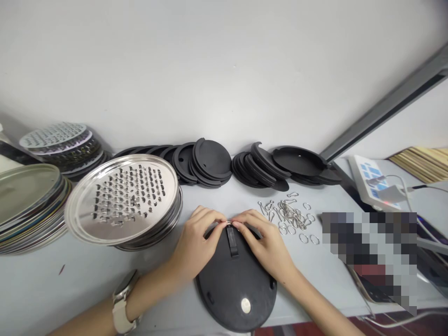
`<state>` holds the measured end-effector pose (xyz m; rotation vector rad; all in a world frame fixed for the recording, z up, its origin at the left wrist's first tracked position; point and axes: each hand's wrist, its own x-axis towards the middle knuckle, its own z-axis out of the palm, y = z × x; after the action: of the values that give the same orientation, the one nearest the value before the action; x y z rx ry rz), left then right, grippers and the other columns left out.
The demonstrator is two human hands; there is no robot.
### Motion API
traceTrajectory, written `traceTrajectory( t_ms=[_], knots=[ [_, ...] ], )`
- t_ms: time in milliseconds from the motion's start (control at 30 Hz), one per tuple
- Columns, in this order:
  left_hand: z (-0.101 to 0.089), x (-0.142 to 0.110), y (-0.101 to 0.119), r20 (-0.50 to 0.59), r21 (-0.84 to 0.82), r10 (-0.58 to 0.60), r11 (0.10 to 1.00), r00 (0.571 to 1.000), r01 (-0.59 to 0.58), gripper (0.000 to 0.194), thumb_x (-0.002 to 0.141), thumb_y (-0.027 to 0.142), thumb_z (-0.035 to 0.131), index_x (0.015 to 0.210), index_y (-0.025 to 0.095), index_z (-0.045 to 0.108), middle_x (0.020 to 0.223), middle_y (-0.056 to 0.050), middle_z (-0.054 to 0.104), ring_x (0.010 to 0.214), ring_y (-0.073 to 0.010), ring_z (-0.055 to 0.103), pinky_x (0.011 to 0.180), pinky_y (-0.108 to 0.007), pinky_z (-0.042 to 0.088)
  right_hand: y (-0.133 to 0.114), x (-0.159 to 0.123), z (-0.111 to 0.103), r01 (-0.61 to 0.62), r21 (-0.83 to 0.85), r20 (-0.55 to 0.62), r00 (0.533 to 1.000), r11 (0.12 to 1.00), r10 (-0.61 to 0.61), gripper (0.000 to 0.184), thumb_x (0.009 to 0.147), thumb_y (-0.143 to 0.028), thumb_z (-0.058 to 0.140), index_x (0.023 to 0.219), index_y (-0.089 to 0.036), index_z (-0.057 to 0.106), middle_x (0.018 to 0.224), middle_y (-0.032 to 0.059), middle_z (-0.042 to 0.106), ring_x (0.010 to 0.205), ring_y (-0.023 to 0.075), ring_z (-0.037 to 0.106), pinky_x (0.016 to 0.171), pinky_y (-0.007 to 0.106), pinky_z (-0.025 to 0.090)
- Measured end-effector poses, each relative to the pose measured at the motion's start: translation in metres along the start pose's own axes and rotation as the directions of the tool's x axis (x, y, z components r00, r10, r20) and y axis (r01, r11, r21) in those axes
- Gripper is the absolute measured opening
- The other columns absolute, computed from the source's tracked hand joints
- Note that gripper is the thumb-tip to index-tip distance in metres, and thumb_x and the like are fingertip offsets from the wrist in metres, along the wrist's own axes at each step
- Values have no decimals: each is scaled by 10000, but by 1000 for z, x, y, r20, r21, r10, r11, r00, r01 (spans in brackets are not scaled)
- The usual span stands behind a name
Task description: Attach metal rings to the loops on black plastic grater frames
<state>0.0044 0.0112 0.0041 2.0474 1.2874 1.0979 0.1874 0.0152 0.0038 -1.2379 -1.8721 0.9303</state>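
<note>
Almost touching, left hand (194,247) and right hand (266,242) pinching a thin metal ring (229,222).

The head camera looks forward and down, close over the table (59,294). The left hand (194,245) and right hand (262,242) sit low at center, with the wall (224,60) filling the upper frame.

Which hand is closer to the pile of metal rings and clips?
Right. The right hand is just beside the pile of metal rings and clips, and the left hand is farther away, on the other side of the right hand.
</note>
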Motion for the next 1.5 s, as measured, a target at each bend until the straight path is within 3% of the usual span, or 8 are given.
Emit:
traceTrajectory(
  t_ms=[300, 500, 700, 933, 1100, 1300, 1500],
  knots=[
    [-3, -2, -2, 18, 30, 70, 997, 997, -70, 151, 883, 47, 571, 835, 176, 633, 788, 7, 624, 800, -147, 558, 761, -268, 431, 1, -1, 0, 76, -15, -6, 997, 997, -76, 180, 954, -208, 502, 995, -246, 673, 967, 44, 635, 948, 191, 598, 861, 321, 468],
    [1, 1, -8, 25, -55, 24, 998, 999, -23, 186, 847, 4, 602, 776, 164, 662, 772, 3, 651, 783, -136, 594, 732, -243, 449, 2, -3, 2, 46, -2, -19, 999, 999, -46, 147, 948, -185, 513, 947, -229, 653, 949, 33, 638, 935, 176, 600, 853, 300, 460],
    [-2, 1, 0, 8, -15, 33, 999, 999, -33, 160, 862, 31, 597, 827, 172, 666, 775, 13, 638, 782, -129, 586, 739, -239, 438, 0, -3, 1, 78, -13, -53, 996, 997, -78, 152, 949, -169, 503, 961, -224, 645, 933, 35, 628, 912, 169, 598, 830, 289, 460],
    [-2, -6, 2, -1, 14, 84, 996, 996, -84, 161, 862, 14, 581, 786, 153, 610, 744, 9, 602, 759, -125, 551, 724, -233, 431, -4, -5, -1, 111, -7, 16, 994, 994, -111, 151, 941, -155, 502, 973, -210, 638, 945, 42, 585, 917, 160, 580, 836, 287, 461],
    [-2, -7, -1, 12, 3, 92, 996, 996, -92, 176, 880, 9, 556, 787, 151, 606, 742, 3, 595, 765, -128, 551, 725, -239, 440, -5, -3, 0, 77, 14, 28, 997, 997, -77, 119, 946, -213, 506, 930, -205, 623, 941, 44, 585, 925, 172, 577, 851, 300, 450],
    [-1, -7, -4, -10, -6, 124, 992, 992, -124, 154, 883, 17, 557, 834, 136, 641, 765, -19, 616, 777, -138, 559, 737, -252, 454, -2, 6, 1, -72, 61, 59, 996, 996, 68, 186, 981, -316, 447, 971, -204, 596, 914, 31, 612, 873, 164, 589, 807, 293, 449],
    [-1, -8, -7, -14, -15, 171, 985, 985, -171, 166, 891, 17, 543, 851, 133, 655, 771, -31, 618, 770, -143, 558, 725, -251, 465, -2, 15, 6, -65, -22, 133, 989, 998, 67, 184, 962, -345, 480, 948, -197, 589, 913, 34, 591, 846, 172, 564, 816, 320, 445]
  ],
)
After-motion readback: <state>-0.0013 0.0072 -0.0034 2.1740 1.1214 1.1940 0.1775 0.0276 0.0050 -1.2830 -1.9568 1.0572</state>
